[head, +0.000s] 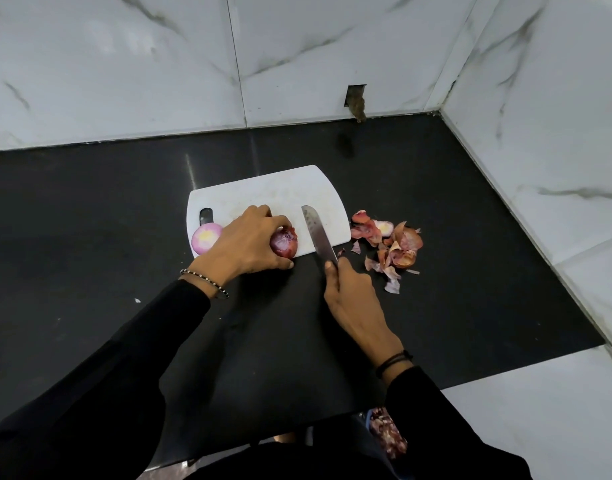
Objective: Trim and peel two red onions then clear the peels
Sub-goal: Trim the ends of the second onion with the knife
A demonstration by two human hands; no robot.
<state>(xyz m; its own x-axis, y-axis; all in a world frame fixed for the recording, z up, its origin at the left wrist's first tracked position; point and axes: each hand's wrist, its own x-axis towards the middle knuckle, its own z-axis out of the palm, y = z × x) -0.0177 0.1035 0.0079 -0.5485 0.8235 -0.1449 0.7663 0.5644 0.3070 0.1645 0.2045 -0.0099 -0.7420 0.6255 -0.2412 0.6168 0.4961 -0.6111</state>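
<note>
Left hand [243, 242] gripping unpeeled red onion [284, 244] on white cutting board [269, 192], right hand [349, 292] clasping knife [319, 237], peeled onion [206, 238] at board's 9 o'clock, peels [389, 245] at 3 o'clock on black counter [89, 209]

counter: glossy black countertop [89, 202] across the centre | walls: white grey-veined back wall [124, 64] at 12 o'clock meets side wall [540, 133] at 3 o'clock | gap: small rectangular cut-out [355, 97] low at 1 o'clock | ledge: white marble ledge [540, 410] at 5 o'clock | light: soft sheen on tiles
</note>
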